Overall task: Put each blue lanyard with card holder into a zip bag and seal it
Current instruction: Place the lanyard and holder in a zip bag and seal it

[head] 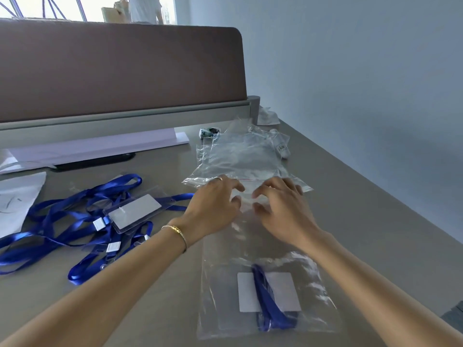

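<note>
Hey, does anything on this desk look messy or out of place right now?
Mostly the blue lanyards at left: they lie in a tangled heap with card holders mixed in. The zip bags beyond the hands are a loose, crumpled pile. Nothing looks spilled or damaged.

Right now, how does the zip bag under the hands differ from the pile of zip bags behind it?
The near zip bag holds a blue lanyard with card holder; the pile of zip bags looks empty. The near bag lies alone and flat, with the left hand and right hand at its top edge; the pile is overlapped, crumpled and untouched. Both are clear plastic.
</note>
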